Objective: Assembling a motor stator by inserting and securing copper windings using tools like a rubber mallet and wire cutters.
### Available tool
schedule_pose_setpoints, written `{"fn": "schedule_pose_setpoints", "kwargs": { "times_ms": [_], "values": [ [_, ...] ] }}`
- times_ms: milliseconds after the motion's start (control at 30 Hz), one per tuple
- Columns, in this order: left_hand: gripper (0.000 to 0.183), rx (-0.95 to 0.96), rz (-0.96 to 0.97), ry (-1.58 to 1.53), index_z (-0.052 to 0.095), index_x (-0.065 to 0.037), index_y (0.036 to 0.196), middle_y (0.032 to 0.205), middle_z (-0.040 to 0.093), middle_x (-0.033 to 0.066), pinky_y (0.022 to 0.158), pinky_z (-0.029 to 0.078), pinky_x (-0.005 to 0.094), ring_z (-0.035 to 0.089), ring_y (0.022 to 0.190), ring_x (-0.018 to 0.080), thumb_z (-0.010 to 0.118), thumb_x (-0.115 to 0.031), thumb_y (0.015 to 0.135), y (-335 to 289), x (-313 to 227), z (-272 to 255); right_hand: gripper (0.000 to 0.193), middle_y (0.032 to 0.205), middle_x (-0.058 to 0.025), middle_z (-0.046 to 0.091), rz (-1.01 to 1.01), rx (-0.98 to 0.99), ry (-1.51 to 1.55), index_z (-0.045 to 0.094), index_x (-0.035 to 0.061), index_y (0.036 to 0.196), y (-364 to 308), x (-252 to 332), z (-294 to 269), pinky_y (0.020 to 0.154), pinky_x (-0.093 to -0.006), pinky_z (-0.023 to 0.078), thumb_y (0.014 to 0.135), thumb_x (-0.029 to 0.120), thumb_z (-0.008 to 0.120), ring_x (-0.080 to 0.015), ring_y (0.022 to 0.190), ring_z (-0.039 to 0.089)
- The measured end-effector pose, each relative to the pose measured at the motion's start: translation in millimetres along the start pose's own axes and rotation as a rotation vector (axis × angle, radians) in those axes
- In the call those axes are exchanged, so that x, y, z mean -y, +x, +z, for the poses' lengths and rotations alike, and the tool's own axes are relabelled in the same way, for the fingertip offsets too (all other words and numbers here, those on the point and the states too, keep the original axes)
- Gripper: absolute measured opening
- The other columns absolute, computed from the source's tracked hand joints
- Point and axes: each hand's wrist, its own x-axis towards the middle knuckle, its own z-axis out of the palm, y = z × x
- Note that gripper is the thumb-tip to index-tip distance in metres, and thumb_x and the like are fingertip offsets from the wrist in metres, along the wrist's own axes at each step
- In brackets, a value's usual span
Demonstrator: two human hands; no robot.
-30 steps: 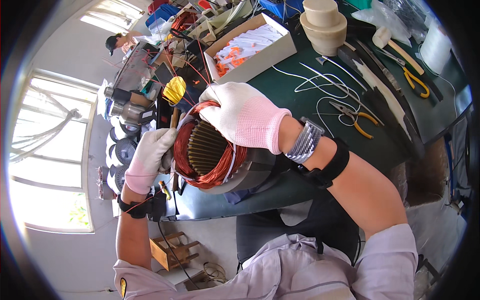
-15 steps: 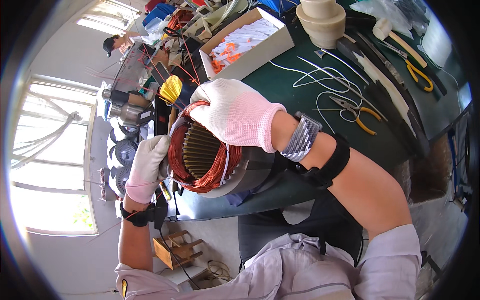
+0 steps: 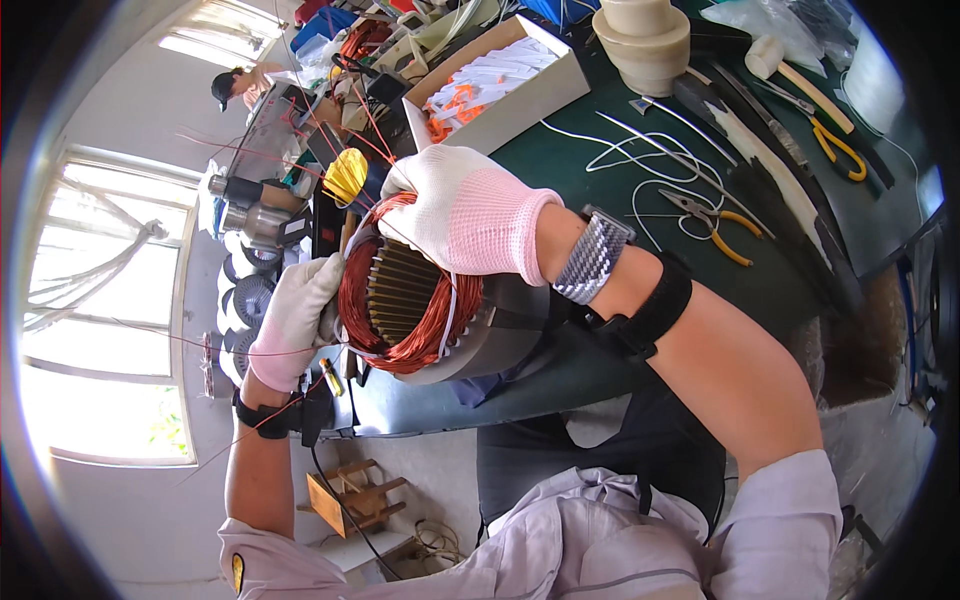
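Note:
A motor stator (image 3: 510, 330) with a grey metal core lies on its side at the bench's near left, its open end turned towards me. Red-brown copper windings (image 3: 428, 348) ring that end, tied with white cord. My right hand (image 3: 460, 210), in a white and pink glove, is closed over the top of the winding, its fingertips partly hidden. At the ring's left edge, my gloved left hand (image 3: 298, 310) is closed with fingers bent against the stator; its fingertips are hidden. Loose red lead wires (image 3: 372, 122) stick up and out to the left around both hands.
Behind my right hand stands a white box (image 3: 535, 100) of white and orange strips. Pliers (image 3: 705, 215), white cord (image 3: 640, 150), a mallet (image 3: 800, 85) and dark strips lie on the green bench (image 3: 560, 215). A wooden stool (image 3: 350, 495) is below; a person (image 3: 245, 85) sits far left.
Both hands and the stator's wound end have shifted slightly upward in the picture. My right hand has also moved a little left along the winding. The loose red wires have swung.

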Motion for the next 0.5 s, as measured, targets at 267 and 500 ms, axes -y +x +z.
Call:
{"fn": "schedule_pose_setpoints", "kwargs": {
  "times_ms": [267, 500],
  "values": [
    [0.054, -0.007, -0.023, 0.020, 0.064, -0.006, 0.084, 0.057, 0.052, -0.0059, 0.042, 0.027, 0.0215, 0.039, 0.043, 0.0021, 0.055, -0.053, 0.109, -0.7, 5.0, -2.5, 0.025, 0.090, -0.0219, 0.072, 0.082, -0.035, 0.028, 0.071, -0.0007, 0.095, -8.9, 4.0, 2.8, 0.081, -0.0477, 0.056, 0.100, 0.022, 0.061, -0.0404, 0.088, 0.071],
    [0.055, 0.065, -0.057, -0.073, 0.063, -0.006, 0.079, 0.053, 0.050, -0.0057, 0.041, 0.023, 0.0233, 0.035, 0.041, 0.0022, 0.054, -0.052, 0.109, -5.1, 5.6, -9.9, 0.027, 0.089, -0.0228, 0.072, 0.275, -0.131, 0.166, 0.072, 0.0000, 0.092, -13.4, 14.4, 2.4, 0.080, -0.0495, 0.057, 0.099, 0.023, 0.060, -0.0423, 0.087, 0.070]
  ]
}}
